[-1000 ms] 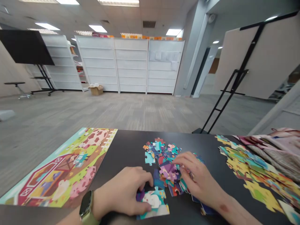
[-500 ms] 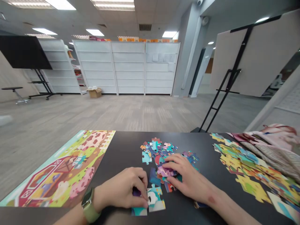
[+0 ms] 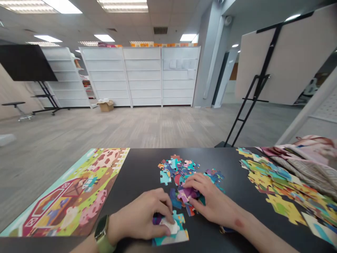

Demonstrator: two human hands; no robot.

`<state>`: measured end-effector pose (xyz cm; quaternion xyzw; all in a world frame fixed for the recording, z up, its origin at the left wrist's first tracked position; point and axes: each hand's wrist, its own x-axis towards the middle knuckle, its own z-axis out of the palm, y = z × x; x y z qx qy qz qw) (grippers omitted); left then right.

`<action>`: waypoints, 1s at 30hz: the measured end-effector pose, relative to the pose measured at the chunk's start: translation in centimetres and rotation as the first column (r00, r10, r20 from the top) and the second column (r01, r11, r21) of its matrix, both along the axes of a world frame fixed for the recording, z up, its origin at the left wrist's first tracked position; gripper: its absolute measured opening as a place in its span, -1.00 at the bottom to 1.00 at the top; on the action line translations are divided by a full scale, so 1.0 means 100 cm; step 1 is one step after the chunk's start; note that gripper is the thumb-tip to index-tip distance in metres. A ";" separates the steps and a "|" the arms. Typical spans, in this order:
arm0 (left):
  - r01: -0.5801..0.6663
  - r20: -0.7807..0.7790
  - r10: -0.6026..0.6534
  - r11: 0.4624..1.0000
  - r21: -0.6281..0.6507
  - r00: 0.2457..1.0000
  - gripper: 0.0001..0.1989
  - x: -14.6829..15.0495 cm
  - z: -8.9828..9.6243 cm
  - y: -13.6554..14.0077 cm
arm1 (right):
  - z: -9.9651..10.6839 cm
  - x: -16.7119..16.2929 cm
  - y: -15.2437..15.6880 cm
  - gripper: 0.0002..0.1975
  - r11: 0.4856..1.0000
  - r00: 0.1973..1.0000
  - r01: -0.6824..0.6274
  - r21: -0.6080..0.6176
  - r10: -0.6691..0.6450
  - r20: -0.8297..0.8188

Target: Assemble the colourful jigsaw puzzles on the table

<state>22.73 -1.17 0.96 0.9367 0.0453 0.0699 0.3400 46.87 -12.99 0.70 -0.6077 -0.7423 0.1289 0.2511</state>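
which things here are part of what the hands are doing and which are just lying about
In use:
puzzle pieces under the left hand
purple piece by the right hand
pile of loose pieces beyond it

Seemingly just lying about:
farm picture at left
yellowish pieces at right
patterned fabric beside those
cardboard box on the floor
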 end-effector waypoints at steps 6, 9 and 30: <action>-0.064 0.157 0.098 0.976 -0.207 0.983 -0.97 0.007 -0.003 -0.006 | 0.004 -0.007 -0.001 -0.67 0.999 0.995 -0.030 0.021 0.032 -0.095; -0.280 0.173 0.365 0.882 -0.378 0.915 -0.86 0.013 -0.008 -0.008 | 0.003 -0.019 -0.002 -0.74 0.992 0.984 -0.109 0.057 0.116 -0.133; -0.282 -0.036 0.279 0.952 -0.116 0.960 -0.89 -0.021 -0.001 0.052 | 0.000 0.001 0.002 -0.74 1.000 1.000 0.005 0.028 -0.005 0.026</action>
